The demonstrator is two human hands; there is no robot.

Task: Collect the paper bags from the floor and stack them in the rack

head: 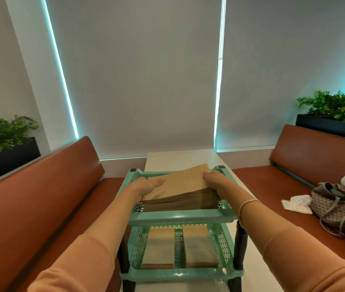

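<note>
A thick stack of brown paper bags (180, 186) lies in the top tray of a teal plastic rack (180, 217) standing on a white table. My left hand (146, 186) grips the stack's left side, thumb lying on top. My right hand (213, 180) grips its right side, fingers curled over the top bag. The tray below holds two smaller stacks of paper bags (161, 247) side by side.
The white table (177, 159) runs away between two brown benches (30, 199). A woven handbag (336, 209), a white plastic bag and a crumpled tissue (295, 203) lie on the right bench. Planters with green plants (0, 131) stand behind both benches.
</note>
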